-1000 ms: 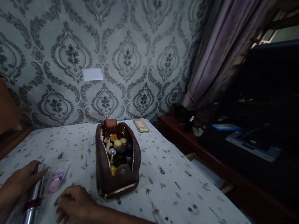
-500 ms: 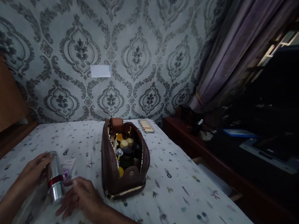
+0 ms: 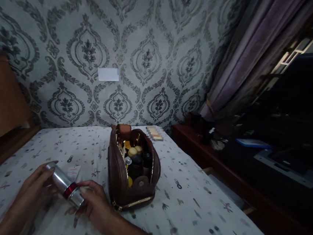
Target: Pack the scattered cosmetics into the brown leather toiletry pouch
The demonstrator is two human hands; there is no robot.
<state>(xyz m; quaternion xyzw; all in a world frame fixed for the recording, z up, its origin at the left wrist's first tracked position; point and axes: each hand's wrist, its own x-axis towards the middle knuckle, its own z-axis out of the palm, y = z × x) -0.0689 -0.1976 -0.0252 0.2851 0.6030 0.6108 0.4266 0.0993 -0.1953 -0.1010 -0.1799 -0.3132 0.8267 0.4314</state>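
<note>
A shiny silver cylindrical bottle with a red band [image 3: 61, 180] is held aslant between my two hands above the patterned sheet. My left hand [image 3: 35, 179] grips its upper left end, thumb on top. Around the lower right end, past the red band, close the fingers of my right hand [image 3: 95, 200]. Partly hidden behind the bottle lies a small pale packet or tube [image 3: 74, 171] with faint pink print. To the right of my hands stands a brown leather bag [image 3: 115, 182], unzipped, with several bottles and yellow and dark items inside.
A flat card or palette [image 3: 155, 133], partly pixelated, lies on the sheet [image 3: 191, 217] behind the bag. A brown wooden panel [image 3: 3, 99] stands at the left. Along the right are a dark red wooden edge [image 3: 187, 142] and a purple curtain [image 3: 239, 59].
The silver bottle has swung from nearly upright to a slant, its lower end moving right. My right hand, apart from it before, has closed on that end.
</note>
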